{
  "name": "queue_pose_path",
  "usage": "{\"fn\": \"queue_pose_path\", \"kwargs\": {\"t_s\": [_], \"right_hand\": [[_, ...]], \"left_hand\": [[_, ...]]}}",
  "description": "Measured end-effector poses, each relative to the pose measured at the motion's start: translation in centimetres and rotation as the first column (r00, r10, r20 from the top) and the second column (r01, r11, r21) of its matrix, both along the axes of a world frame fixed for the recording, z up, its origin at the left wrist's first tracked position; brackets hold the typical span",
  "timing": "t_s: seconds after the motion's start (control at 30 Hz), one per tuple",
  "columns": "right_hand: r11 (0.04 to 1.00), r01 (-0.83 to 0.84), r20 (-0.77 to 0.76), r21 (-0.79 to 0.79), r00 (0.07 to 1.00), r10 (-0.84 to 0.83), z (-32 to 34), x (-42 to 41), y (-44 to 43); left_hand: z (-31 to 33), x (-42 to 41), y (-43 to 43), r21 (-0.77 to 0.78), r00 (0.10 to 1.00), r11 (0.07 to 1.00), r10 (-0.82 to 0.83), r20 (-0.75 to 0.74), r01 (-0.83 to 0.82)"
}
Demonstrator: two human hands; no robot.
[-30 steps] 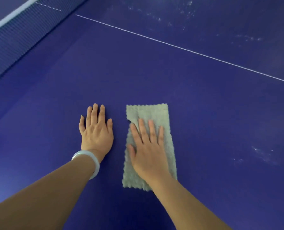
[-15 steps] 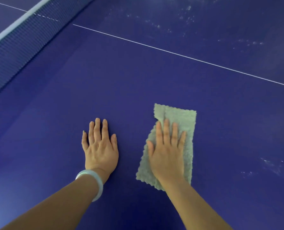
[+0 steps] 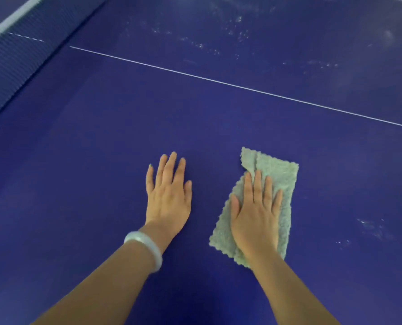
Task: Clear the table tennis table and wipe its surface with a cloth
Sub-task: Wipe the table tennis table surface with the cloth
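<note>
The right hand (image 3: pixel 255 216) lies flat with straight fingers on a folded grey cloth (image 3: pixel 282 184), pressing it to the blue table (image 3: pixel 101 137). Just beside it, the left hand (image 3: pixel 168 195) rests palm down on the bare table, fingers straight and slightly spread, a pale bangle (image 3: pixel 146 247) on its wrist. Beyond both hands runs a white line (image 3: pixel 218 79), with the net (image 3: pixel 19 52) far off past the left hand and whitish smudges (image 3: pixel 369 227) out beyond the right hand.

The dark blue table tennis worktop (image 3: pixel 218 118) carries a folded grey-green cloth (image 3: pixel 281 177), flat, right of centre. The left grip (image 3: pixel 168 198) lies palm down beside it, apart. A thin white line (image 3: pixel 218 81) crosses the surface; pale smudges (image 3: pixel 238 19) speckle the part beyond it. The net (image 3: pixel 19 64) stands at upper left.
</note>
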State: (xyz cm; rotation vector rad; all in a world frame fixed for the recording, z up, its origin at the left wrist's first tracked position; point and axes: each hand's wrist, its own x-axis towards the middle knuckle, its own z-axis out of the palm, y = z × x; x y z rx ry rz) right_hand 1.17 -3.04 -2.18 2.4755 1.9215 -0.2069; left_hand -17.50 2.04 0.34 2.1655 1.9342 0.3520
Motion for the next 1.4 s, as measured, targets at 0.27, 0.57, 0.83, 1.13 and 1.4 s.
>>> {"fn": "queue_pose_path", "kwargs": {"t_s": [0.27, 0.57, 0.83, 1.13, 1.4], "right_hand": [[0.959, -0.283, -0.021, 0.025, 0.959, 0.284, 0.0, 1.9, 10.7], [0.965, 0.259, -0.016, -0.032, 0.966, -0.26, 0.5, 5.0, 10.9], [0.911, -0.412, -0.072, -0.002, 0.909, 0.41, 0.7, -2.2, 25.3], [0.993, -0.118, -0.072, 0.011, 0.99, 0.118, 0.3, -0.8, 27.2], [0.973, 0.225, -0.032, -0.057, 0.973, -0.227, 0.8, 0.4, 24.3]], "left_hand": [[-2.2, 3.5, 5.2, -0.098, 0.98, 0.995, 0.015, -0.197, -0.035], [-2.3, 3.8, 5.3, -0.093, 0.981, 0.995, 0.018, -0.195, -0.037], [-2.9, 3.8, 5.5, -0.059, 0.976, 0.998, 0.023, -0.215, -0.037], [-3.1, 3.6, 5.5, -0.057, 0.98, 0.998, 0.021, -0.197, -0.033], [-3.0, 3.7, 5.5, -0.057, 0.981, 0.998, 0.009, -0.192, -0.02]]}}
